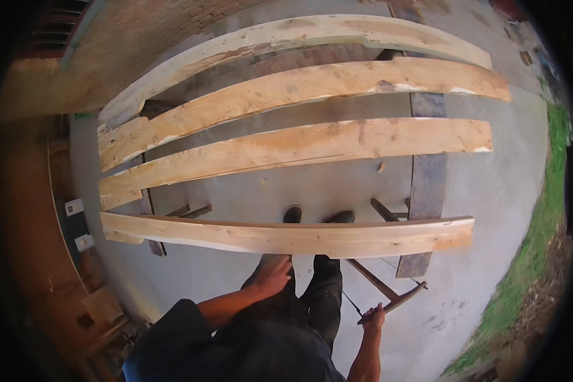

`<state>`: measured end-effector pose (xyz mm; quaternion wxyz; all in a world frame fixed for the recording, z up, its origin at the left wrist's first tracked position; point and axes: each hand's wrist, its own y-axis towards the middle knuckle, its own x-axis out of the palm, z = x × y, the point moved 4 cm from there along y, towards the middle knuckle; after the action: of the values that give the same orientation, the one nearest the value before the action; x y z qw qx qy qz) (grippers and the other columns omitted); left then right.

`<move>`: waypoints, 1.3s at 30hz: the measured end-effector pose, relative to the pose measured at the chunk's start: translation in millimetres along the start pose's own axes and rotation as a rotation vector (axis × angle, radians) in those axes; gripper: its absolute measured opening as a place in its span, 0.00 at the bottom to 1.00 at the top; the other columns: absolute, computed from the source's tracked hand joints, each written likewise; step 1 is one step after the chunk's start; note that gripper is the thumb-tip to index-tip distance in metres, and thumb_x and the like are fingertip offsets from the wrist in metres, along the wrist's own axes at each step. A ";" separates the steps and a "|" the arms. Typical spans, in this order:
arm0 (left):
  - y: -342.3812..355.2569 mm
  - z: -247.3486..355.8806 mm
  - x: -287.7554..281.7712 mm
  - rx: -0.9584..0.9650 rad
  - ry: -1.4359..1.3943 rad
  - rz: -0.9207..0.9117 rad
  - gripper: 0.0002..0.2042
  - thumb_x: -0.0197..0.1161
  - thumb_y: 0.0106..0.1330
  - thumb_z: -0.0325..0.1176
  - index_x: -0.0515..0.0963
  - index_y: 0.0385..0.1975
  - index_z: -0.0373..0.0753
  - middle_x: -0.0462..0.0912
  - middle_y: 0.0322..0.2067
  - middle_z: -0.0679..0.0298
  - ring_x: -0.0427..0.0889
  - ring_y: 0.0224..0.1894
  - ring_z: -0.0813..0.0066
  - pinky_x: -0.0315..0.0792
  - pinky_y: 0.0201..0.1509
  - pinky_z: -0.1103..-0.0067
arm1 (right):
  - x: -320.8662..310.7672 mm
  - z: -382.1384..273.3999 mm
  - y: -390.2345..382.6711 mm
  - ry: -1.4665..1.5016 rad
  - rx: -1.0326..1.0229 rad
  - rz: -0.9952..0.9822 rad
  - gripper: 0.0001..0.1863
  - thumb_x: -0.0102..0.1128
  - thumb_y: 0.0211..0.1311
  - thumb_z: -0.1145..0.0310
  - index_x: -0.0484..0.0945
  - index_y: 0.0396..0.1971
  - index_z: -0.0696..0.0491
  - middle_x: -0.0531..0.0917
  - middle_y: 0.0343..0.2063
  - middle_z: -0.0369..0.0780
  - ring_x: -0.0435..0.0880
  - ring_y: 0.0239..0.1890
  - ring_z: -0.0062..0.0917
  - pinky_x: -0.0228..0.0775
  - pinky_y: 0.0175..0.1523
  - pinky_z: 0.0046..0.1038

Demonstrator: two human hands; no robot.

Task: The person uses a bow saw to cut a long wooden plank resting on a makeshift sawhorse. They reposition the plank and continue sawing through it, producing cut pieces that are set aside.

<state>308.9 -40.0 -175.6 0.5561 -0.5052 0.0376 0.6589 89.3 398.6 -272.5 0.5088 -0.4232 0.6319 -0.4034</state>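
Observation:
My right hand (373, 314) is closed round the end of a wooden frame saw (373, 284), low at the right. The saw's middle bar runs up to the near plank (286, 238), and its far part is hidden beneath that plank. My left hand (274, 275) hangs in front of my thigh, fingers loosely stretched and holding nothing. It is just on my side of the near plank, apart from it. This long pale plank lies crosswise before me on two supports, with a pencil-like mark near its right end.
Three more long planks (312, 145) lie beyond, roughly parallel. A dark board on legs (428, 184) bears their right ends. My shoes (341, 217) show on the concrete floor (484, 184). Grass (522, 274) edges the right, a brick wall (140, 48) the upper left.

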 end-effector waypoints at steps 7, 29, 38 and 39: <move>-76.4 -69.4 1.2 -0.444 -0.209 -0.038 0.15 0.67 0.69 0.43 0.82 0.48 0.40 0.86 0.45 0.54 0.85 0.49 0.50 0.78 0.53 0.59 | 48.5 -5.5 -51.7 0.157 -0.145 0.361 0.14 0.65 0.74 0.59 0.72 0.34 0.51 0.73 0.17 0.36 0.71 0.16 0.25 0.64 0.20 0.31; -15.7 -62.6 -21.1 -0.457 -0.429 0.061 0.15 0.67 0.70 0.47 0.86 0.44 0.41 0.91 0.37 0.55 0.90 0.42 0.55 0.82 0.48 0.65 | 108.9 -87.6 24.2 0.035 -0.234 -0.142 0.18 0.61 0.73 0.50 0.75 0.51 0.46 0.80 0.49 0.36 0.79 0.56 0.31 0.74 0.60 0.52; -49.3 -105.6 -15.6 -0.520 -0.445 0.170 0.15 0.67 0.70 0.46 0.86 0.42 0.40 0.91 0.37 0.56 0.91 0.41 0.58 0.82 0.47 0.67 | 105.9 -121.8 27.1 -0.049 -0.293 -0.100 0.12 0.59 0.75 0.53 0.76 0.47 0.44 0.81 0.44 0.34 0.82 0.50 0.29 0.72 0.61 0.54; -54.5 -110.3 -17.1 -0.536 -0.480 0.204 0.14 0.68 0.70 0.46 0.86 0.42 0.41 0.91 0.36 0.56 0.91 0.40 0.58 0.82 0.46 0.67 | 104.3 -128.5 30.5 -0.048 -0.297 -0.085 0.13 0.60 0.74 0.54 0.76 0.49 0.45 0.81 0.47 0.34 0.82 0.52 0.29 0.73 0.62 0.54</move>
<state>417.5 -98.7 -189.3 0.3283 -0.4577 -0.2177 0.7970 -53.9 319.8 -312.5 0.4381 -0.5298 0.6537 -0.3164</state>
